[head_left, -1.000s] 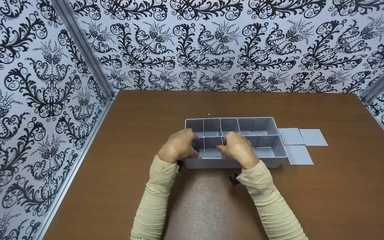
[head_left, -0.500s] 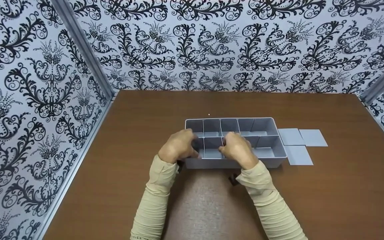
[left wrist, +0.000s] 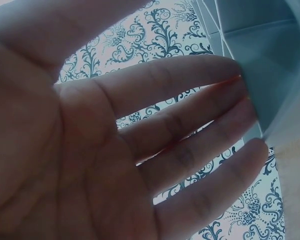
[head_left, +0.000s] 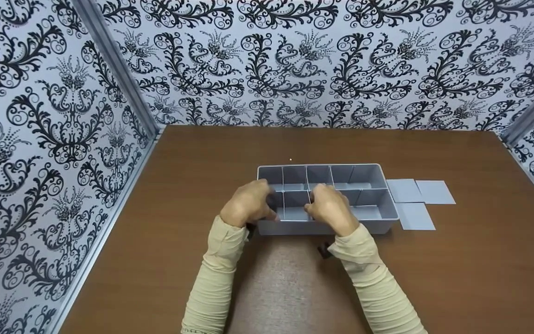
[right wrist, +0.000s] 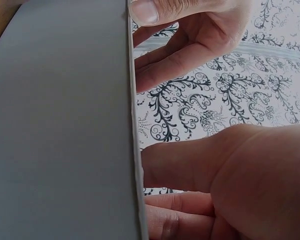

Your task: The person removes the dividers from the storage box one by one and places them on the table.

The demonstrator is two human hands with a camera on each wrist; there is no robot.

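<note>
A grey divided organizer box [head_left: 327, 226] stands on the table with upright dividers inside. At its left front end is my left hand [head_left: 248, 204], fingers stretched out with tips against the box [left wrist: 275, 75] in the left wrist view. My right hand [head_left: 332, 208] is over the front row, thumb and fingers curled at the top of a divider [head_left: 309, 198]. The lower part of that divider is hidden by the hand. In the right wrist view the box's front wall [right wrist: 60, 120] fills the left side, and the left thumb [right wrist: 145, 12] lies at its rim.
Three loose light grey square panels [head_left: 416, 216] lie on the brown table [head_left: 480, 269] just right of the box. Patterned walls [head_left: 295, 60] rise behind and on the left. A small pale speck [head_left: 290, 159] is behind the box.
The right thumb has shifted slightly to the right, toward the fingers. The left hand, box and loose panels stay where they were.
</note>
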